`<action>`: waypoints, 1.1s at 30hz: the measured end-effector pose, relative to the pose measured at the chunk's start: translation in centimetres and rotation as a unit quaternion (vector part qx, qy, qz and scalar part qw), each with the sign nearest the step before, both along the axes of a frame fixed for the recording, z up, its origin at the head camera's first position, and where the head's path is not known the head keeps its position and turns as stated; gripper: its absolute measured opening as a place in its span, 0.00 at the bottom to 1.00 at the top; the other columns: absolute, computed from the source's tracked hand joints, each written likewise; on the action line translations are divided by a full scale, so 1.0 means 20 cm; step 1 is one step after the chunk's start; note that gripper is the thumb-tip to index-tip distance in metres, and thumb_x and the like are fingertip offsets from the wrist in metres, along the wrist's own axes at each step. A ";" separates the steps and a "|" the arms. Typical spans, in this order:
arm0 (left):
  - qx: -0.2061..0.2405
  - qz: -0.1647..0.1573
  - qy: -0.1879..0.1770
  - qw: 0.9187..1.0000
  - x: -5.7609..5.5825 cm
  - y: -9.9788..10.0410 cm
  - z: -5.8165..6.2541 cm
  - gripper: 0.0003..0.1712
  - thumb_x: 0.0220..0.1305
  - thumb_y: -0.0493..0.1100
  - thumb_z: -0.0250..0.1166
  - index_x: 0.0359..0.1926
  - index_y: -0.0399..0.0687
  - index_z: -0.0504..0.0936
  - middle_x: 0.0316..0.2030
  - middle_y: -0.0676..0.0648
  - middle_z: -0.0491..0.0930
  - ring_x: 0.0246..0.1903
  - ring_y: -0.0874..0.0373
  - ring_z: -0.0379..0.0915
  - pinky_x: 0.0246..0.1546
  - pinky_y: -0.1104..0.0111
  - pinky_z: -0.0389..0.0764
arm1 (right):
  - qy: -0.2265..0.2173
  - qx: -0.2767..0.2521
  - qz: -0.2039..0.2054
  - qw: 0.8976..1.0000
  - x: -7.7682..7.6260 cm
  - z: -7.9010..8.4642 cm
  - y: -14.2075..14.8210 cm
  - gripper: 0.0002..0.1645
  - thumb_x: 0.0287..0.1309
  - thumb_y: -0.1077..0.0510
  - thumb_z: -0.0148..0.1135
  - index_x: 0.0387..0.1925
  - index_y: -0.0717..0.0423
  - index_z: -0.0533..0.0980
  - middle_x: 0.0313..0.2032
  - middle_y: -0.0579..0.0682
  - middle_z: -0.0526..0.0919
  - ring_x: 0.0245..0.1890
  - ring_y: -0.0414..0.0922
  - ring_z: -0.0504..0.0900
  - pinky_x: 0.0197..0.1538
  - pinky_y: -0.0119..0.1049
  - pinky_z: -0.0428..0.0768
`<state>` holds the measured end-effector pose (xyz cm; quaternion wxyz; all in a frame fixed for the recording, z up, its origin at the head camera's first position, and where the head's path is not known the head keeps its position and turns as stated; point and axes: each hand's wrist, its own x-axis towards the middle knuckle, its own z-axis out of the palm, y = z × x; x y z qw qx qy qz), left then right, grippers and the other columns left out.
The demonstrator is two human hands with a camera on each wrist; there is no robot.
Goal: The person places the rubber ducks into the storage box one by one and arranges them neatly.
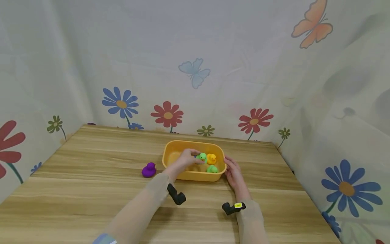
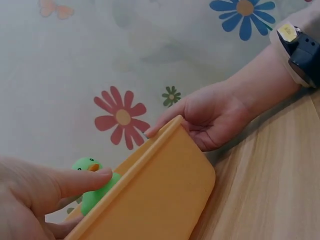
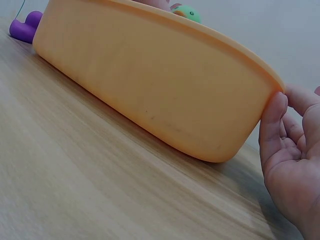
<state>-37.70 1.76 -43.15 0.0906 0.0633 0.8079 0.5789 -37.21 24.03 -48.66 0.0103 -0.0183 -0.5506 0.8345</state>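
Note:
A yellow-orange plastic basin [image 1: 195, 175] stands on the table. My left hand [image 1: 186, 159] reaches over its near rim and pinches a green toy duck [image 1: 202, 156] between thumb and fingers; the left wrist view shows this duck [image 2: 99, 195] at rim height. An orange-yellow duck [image 1: 211, 159] and another green duck [image 1: 212, 169] sit in the basin's right part. Something blue beside my left fingers is mostly hidden. At the basin's right end my right hand [image 1: 233, 172] holds the rim, its thumb [image 3: 274, 112] against the outer wall.
A purple duck [image 1: 149, 170] rests on the wooden table [image 1: 91, 189], just left of the basin. Behind and at both sides hangs a pale cloth [image 1: 231, 84] printed with flowers and butterflies. Both wrists wear small black cameras.

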 end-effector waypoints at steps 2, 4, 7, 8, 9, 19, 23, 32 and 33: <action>-0.016 -0.002 0.006 1.000 0.00 0.01 0.00 0.26 0.53 0.38 0.74 0.55 0.41 0.81 0.55 0.41 0.79 0.52 0.48 0.74 0.56 0.57 0.76 | -0.003 0.000 0.001 1.000 0.00 0.00 0.00 0.27 0.71 0.60 0.52 0.65 0.69 0.62 0.37 0.42 0.85 0.29 0.32 0.80 0.32 0.22 0.76; -0.035 -0.004 0.015 0.999 0.00 0.02 0.00 0.26 0.51 0.37 0.75 0.53 0.41 0.82 0.53 0.42 0.80 0.50 0.49 0.75 0.54 0.58 0.77 | -0.004 -0.001 0.003 1.000 0.00 0.00 0.00 0.28 0.71 0.60 0.52 0.67 0.69 0.61 0.37 0.42 0.85 0.29 0.32 0.80 0.32 0.22 0.76; -0.076 -0.002 0.029 0.997 0.00 0.03 0.01 0.26 0.48 0.37 0.77 0.51 0.41 0.84 0.50 0.42 0.82 0.48 0.50 0.76 0.51 0.60 0.78 | -0.002 0.001 0.005 1.000 0.00 0.00 0.00 0.28 0.71 0.60 0.52 0.67 0.69 0.61 0.37 0.42 0.85 0.29 0.32 0.80 0.32 0.22 0.76; -0.094 -0.001 0.034 0.995 0.01 0.03 0.01 0.25 0.47 0.37 0.78 0.50 0.41 0.85 0.49 0.43 0.82 0.47 0.51 0.76 0.50 0.60 0.79 | -0.001 0.001 0.004 1.000 0.00 0.00 0.00 0.28 0.71 0.60 0.52 0.66 0.69 0.62 0.37 0.42 0.85 0.29 0.32 0.80 0.32 0.22 0.76; -0.115 0.001 0.041 0.992 0.01 0.04 0.02 0.25 0.46 0.38 0.79 0.49 0.41 0.85 0.48 0.43 0.83 0.46 0.51 0.76 0.50 0.61 0.79 | 0.000 0.001 0.004 1.000 0.00 0.00 0.00 0.27 0.71 0.60 0.52 0.66 0.69 0.63 0.37 0.42 0.85 0.29 0.32 0.80 0.32 0.22 0.76; -0.241 -0.012 0.066 0.968 0.00 0.09 0.00 0.19 0.44 0.37 0.80 0.41 0.42 0.88 0.44 0.46 0.85 0.43 0.53 0.77 0.47 0.65 0.80 | 0.000 -0.005 0.002 1.000 0.00 0.00 0.00 0.25 0.71 0.61 0.52 0.64 0.69 0.64 0.36 0.43 0.86 0.27 0.32 0.80 0.30 0.22 0.76; -0.274 -0.021 0.073 0.959 -0.01 0.10 -0.02 0.17 0.45 0.38 0.79 0.40 0.46 0.89 0.44 0.47 0.86 0.45 0.52 0.78 0.50 0.64 0.79 | -0.003 -0.003 0.008 1.000 0.00 0.00 0.01 0.28 0.71 0.59 0.53 0.66 0.69 0.62 0.36 0.42 0.85 0.28 0.32 0.80 0.31 0.22 0.76; -0.306 -0.035 0.087 0.947 0.00 0.09 -0.01 0.17 0.46 0.36 0.78 0.41 0.49 0.90 0.44 0.49 0.87 0.45 0.54 0.79 0.47 0.67 0.79 | -0.004 0.003 -0.004 1.000 0.00 -0.01 0.00 0.25 0.70 0.59 0.54 0.64 0.67 0.65 0.37 0.42 0.85 0.29 0.33 0.80 0.32 0.22 0.77; -0.307 -0.038 0.084 0.947 0.00 0.09 -0.01 0.17 0.46 0.36 0.78 0.42 0.49 0.90 0.44 0.49 0.87 0.45 0.54 0.79 0.47 0.67 0.80 | -0.004 0.002 -0.005 1.000 0.00 -0.01 0.00 0.24 0.70 0.59 0.54 0.63 0.67 0.66 0.37 0.42 0.85 0.29 0.33 0.80 0.32 0.22 0.77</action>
